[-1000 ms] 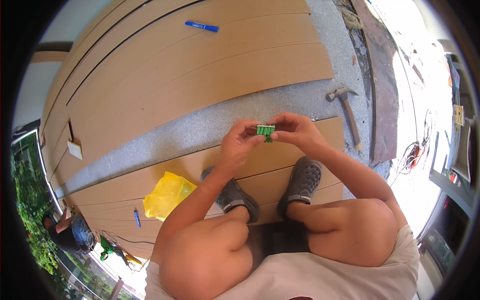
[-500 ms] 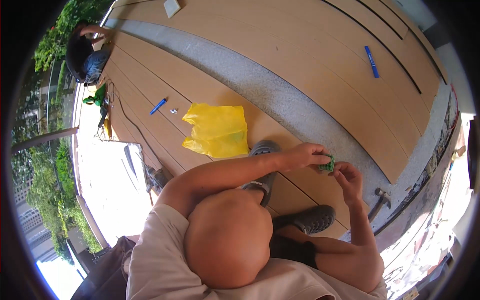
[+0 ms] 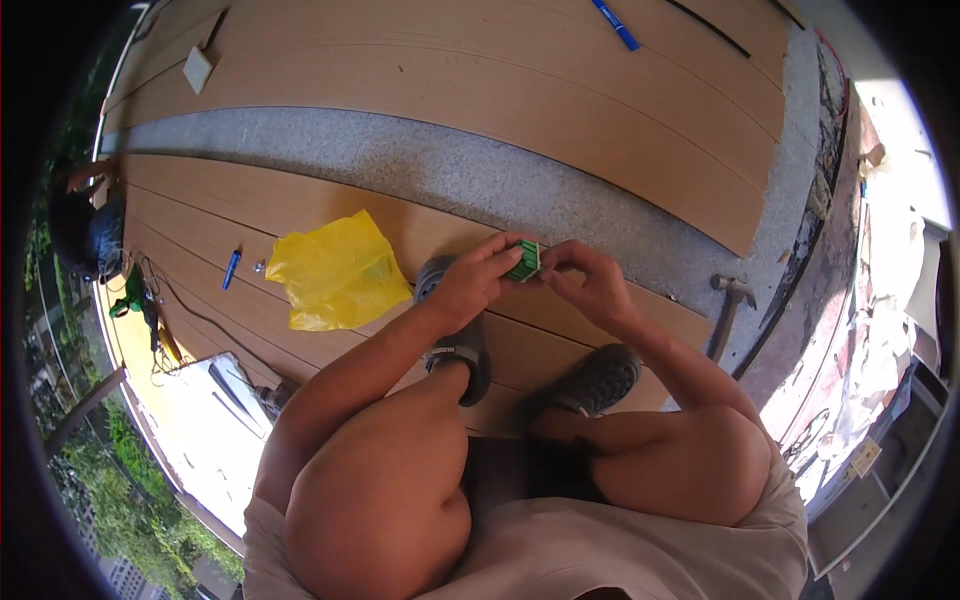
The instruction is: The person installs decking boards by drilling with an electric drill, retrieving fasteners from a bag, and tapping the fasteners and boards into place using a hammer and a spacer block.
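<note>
My left hand [image 3: 478,278] is closed around a small green ridged piece [image 3: 524,260], like a short strip or pack of slim parts; its exact kind is unclear. Close against its right edge, my right hand [image 3: 590,285] has thumb and fingertips pinched together. What that pinch holds, if anything, is too small to make out. Both hands are raised between my bent knees, above brown floor boards. Left of them, a crumpled yellow plastic bag [image 3: 340,275] lies on the boards.
A hammer [image 3: 728,315] lies to the right. Blue markers rest left [image 3: 232,270] and far off [image 3: 615,25]. A grey concrete strip [image 3: 400,150] parts the boards. A white square piece [image 3: 197,70] lies far left. Another person [image 3: 90,235] crouches at left, near cables and tools.
The view has turned and shifted, so my hands and the green piece now appear nearer the middle. My left hand still holds the piece, with my right fingers at its edge.
</note>
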The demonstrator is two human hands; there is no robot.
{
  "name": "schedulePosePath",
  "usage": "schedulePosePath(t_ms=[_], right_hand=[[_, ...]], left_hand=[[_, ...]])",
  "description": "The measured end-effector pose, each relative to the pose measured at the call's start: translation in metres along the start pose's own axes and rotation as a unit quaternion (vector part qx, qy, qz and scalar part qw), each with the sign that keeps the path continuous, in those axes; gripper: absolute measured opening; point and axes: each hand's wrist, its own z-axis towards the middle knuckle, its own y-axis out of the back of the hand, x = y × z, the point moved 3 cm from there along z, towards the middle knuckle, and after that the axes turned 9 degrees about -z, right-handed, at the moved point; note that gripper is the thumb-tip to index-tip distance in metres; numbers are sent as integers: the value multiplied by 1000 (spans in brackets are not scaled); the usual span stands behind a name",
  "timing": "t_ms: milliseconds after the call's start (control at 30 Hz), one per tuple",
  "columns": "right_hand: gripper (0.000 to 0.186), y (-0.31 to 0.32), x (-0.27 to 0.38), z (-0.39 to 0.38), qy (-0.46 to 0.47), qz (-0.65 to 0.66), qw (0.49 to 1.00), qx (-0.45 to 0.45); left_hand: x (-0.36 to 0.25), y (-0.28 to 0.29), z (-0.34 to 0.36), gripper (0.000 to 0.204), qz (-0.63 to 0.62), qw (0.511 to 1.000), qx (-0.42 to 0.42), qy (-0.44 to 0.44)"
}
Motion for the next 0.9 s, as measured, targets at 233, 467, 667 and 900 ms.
schedulePosePath(t_ms=[233,467,667,900], right_hand=[[18,24,17,-13,63,-40,997,7],[17,50,30,-22,101,-82,991,-28],[17,130,-60,-73,-80,-129,976,-157],[17,175,-124,-128,-216,-201,937,-187]], left_hand=[[7,-10,14,46,36,998,18,46],[-12,-16,14,46,-23,996,60,55],[-72,-11,-15,21,571,801,-180,-10],[-87,-24,-82,20,778,595,-51,196]])
